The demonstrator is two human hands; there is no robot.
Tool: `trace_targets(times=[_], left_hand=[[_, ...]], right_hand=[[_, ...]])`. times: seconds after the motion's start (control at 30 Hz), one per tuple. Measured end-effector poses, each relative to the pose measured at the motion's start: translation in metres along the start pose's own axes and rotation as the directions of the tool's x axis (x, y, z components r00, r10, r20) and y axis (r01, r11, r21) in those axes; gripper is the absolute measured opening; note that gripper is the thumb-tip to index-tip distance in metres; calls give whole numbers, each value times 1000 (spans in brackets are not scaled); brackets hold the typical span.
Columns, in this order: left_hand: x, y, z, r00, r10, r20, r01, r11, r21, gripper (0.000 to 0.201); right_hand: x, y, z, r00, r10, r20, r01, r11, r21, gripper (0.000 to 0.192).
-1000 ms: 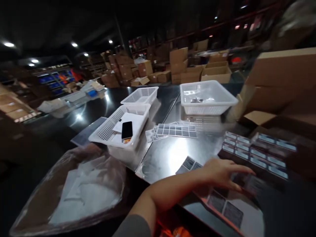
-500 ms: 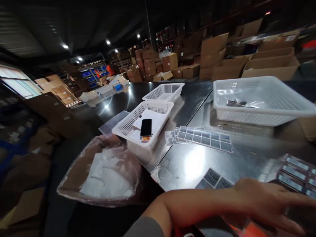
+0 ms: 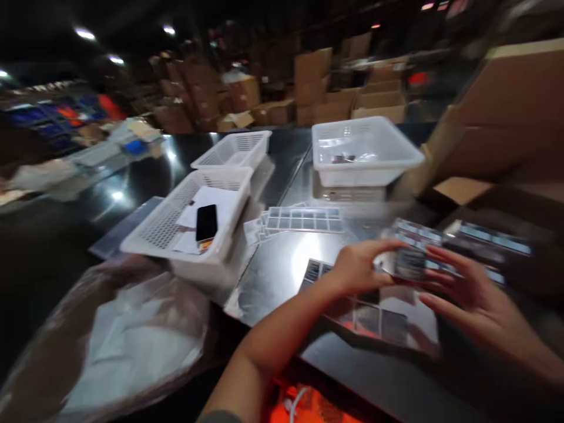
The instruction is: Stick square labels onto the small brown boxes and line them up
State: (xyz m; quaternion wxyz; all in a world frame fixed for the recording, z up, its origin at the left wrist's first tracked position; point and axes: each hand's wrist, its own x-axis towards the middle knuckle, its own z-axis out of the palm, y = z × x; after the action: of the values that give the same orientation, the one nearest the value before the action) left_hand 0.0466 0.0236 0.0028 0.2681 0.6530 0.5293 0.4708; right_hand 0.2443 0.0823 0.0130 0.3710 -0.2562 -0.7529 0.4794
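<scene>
Above the metal table, both my hands are at a small box (image 3: 409,262) with a dark grey printed face. My left hand (image 3: 359,267) pinches its left side between thumb and fingers. At the box's right side are the fingers of my right hand (image 3: 471,285), closed against it. Beneath the hands lies a label sheet (image 3: 368,319) with dark square labels, partly hidden by my left arm. Just behind the box, several similar small boxes (image 3: 416,230) stand grouped together, blurred by motion.
A white basket (image 3: 147,232) holds papers and a black phone (image 3: 206,223). Behind it are another basket (image 3: 233,150) and a larger white one (image 3: 368,170). Label strips (image 3: 304,219) lie mid-table. A lined bin (image 3: 136,346) of white paper stands left; an open carton (image 3: 497,129) rises right.
My view has swung right. My left hand, which was reaching out to the right, is now pinching the small box. My right hand has come into clear view beside it.
</scene>
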Motion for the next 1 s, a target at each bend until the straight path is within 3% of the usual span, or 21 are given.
trace_targets(times=[0.1,0.2,0.33,0.43,0.6,0.7,0.8,1.0], left_hand=[[3,-4,-5,983,-105,-153,98,994,-50,61],[6,-5,-10,937,-210,-280,210,977,-33,66],[4,-4,-14,889,-186,-418,228,972,51,67],[2,-7,-15,903,-143,-404,195,977,90,65],[0,-12,-14,920,-92,-382,140,985,101,64],[-1,-13,-12,918,-72,-389,120,988,100,63],[-3,-14,-10,912,-57,-406,105,990,96,63],[-5,-15,-5,915,-88,-394,141,984,108,64]], right_hand=[[10,6,5,991,71,110,-83,990,111,66],[18,3,16,999,46,-24,-44,997,63,67],[2,-6,19,996,62,-64,-62,998,11,55],[-16,-7,10,998,56,-7,-56,995,-82,51],[-26,-5,4,979,-172,105,201,889,-412,49],[-27,-1,11,958,-227,173,283,843,-458,50],[-30,2,19,963,-196,183,256,876,-409,38],[-38,1,25,989,-123,82,145,925,-352,28]])
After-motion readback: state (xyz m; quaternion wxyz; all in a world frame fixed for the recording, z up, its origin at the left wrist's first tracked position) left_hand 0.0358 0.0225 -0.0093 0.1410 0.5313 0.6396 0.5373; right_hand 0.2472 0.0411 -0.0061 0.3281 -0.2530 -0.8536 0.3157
